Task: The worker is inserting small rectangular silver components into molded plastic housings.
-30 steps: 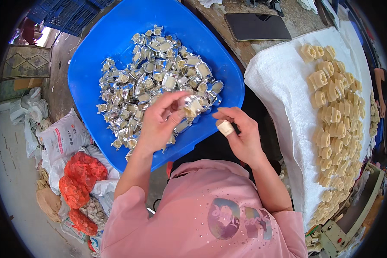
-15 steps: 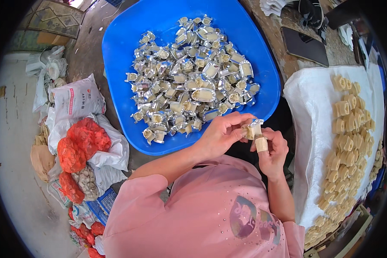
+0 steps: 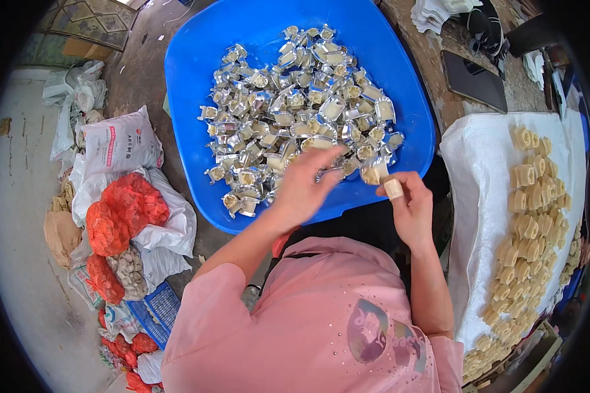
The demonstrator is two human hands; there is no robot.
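Note:
My left hand [image 3: 309, 186], slightly blurred, is over the near edge of the blue basin [image 3: 196, 187]. Its fingers are apart, close to the silver-and-cream pieces [image 3: 295, 124] heaped inside. My right hand [image 3: 413, 206] is closed at the basin's near right rim, pinching one small hollow piece [image 3: 375, 171] with a shiny silver edge and a cream body. A beige wrap [image 3: 394, 189] covers a digit of that hand.
Right of me, a white sheet [image 3: 472, 170] bears many cream hollow pieces [image 3: 531, 229]. Beyond it lies a dark phone [image 3: 473, 82]. At left are a white printed sack [image 3: 121, 144], red bags [image 3: 134, 200] and a blue crate [image 3: 160, 308].
My left hand has left the piece it was touching beside my right hand and moved left over the basin. My right hand has risen slightly with its piece.

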